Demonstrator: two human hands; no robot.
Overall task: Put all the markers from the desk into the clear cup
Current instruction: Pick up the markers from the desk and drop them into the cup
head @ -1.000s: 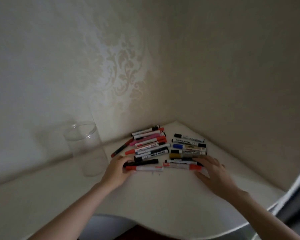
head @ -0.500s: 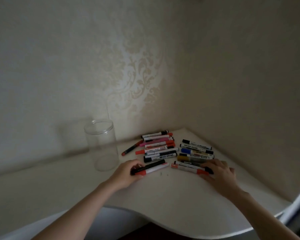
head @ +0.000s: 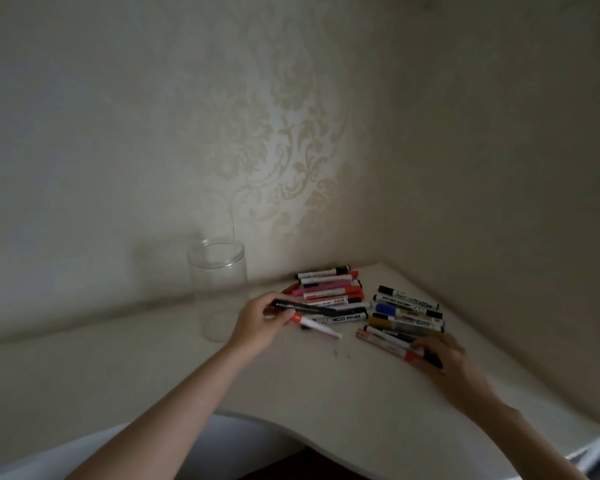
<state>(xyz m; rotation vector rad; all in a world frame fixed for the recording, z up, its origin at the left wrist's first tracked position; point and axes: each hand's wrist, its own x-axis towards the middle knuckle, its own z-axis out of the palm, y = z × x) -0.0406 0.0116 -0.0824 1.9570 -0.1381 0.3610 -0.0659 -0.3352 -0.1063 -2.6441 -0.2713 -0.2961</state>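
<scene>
A clear cup [head: 218,289] stands empty on the pale desk [head: 153,368] near the left wall. Two piles of markers lie in the corner: a left pile [head: 329,289] with red, pink and black caps, and a right pile [head: 407,315] with black, blue and yellow ones. My left hand [head: 260,325] grips a black marker [head: 305,307] and a red-capped white marker [head: 317,326], lifted slightly, just right of the cup. My right hand [head: 447,367] presses fingers on the nearest markers [head: 388,344] of the right pile, one red-tipped, one black.
Patterned walls close the corner behind and to the right of the markers. The desk's curved front edge [head: 291,431] runs below my arms. Small dark specks [head: 336,353] lie on the desk between my hands.
My left hand has picked two markers off the desk and lifted them towards the cup. My right hand has closed over the nearest markers of the right pile.
</scene>
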